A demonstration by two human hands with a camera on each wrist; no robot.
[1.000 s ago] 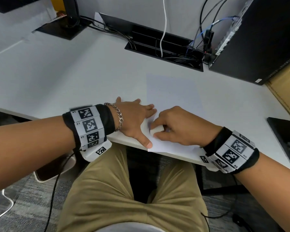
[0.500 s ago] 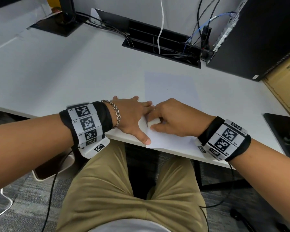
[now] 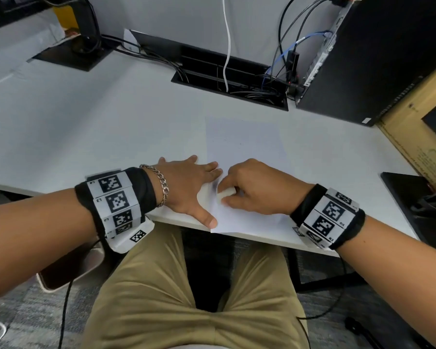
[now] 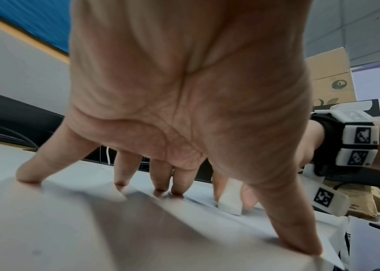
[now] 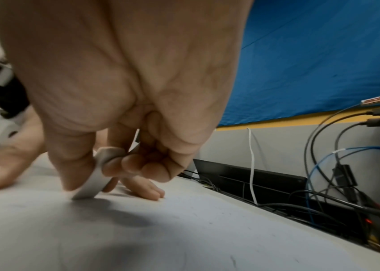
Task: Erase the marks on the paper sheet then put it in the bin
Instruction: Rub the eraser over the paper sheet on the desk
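The right hand pinched a white eraser between thumb and curled fingers, its lower edge touching the paper sheet at the frame's centre. Just left of it, the left hand lay flat with fingers spread and straight, fingertips and thumb pressing the sheet's left edge onto the white desk. The sheet's near end overhung the desk edge. A black computer tower stood in the upper right.

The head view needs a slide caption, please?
Left hand presses the paper sheet flat while right hand pinches a white eraser.
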